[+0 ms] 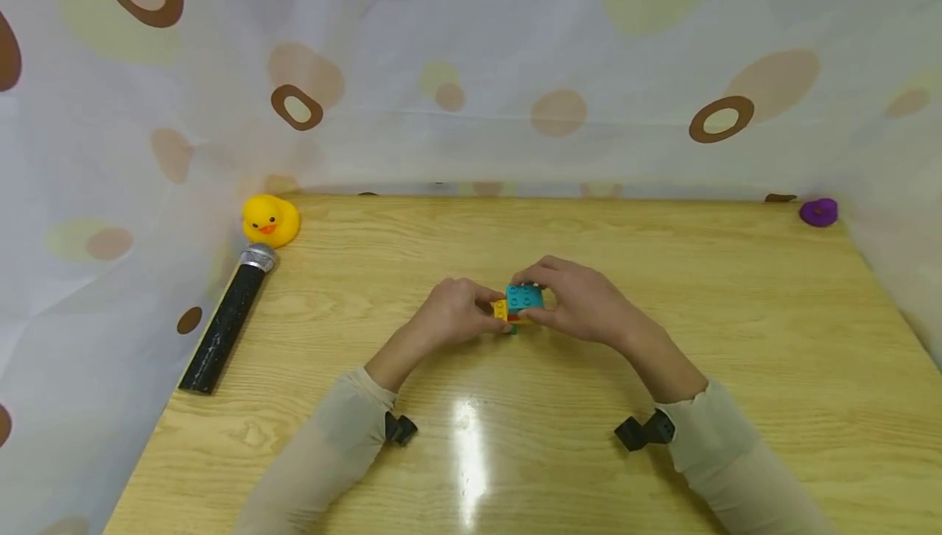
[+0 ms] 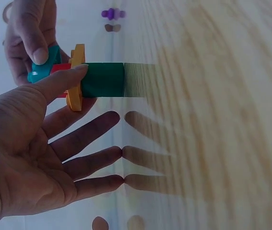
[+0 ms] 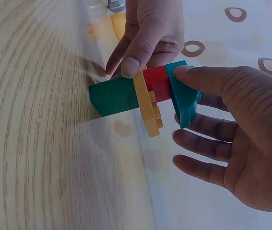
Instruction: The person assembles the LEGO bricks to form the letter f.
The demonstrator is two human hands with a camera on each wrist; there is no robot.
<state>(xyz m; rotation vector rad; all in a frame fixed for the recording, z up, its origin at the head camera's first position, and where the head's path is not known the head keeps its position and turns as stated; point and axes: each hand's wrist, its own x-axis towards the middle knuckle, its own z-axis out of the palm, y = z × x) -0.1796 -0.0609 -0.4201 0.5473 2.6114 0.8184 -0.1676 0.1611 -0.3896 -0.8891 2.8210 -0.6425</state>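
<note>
A small tower of toy building blocks stands on the table between both hands. Its base is green blocks (image 3: 114,96), with a long yellow block (image 3: 148,108) lying across them. Above that come a red block (image 3: 156,82) and, on top, a teal block (image 1: 524,296) with a slanted end. My left hand (image 1: 452,312) pinches the tower at the yellow block between thumb and index finger, its other fingers spread towards the tabletop. My right hand (image 1: 581,302) holds the teal block between thumb and fingers. Part of the red block is hidden in the head view.
At the back left corner sits a yellow rubber duck (image 1: 271,221), beside the head of a black microphone (image 1: 230,322) lying along the left edge. A small purple duck-like toy (image 1: 819,212) is at the back right corner. A patterned cloth (image 1: 500,69) hangs around the table.
</note>
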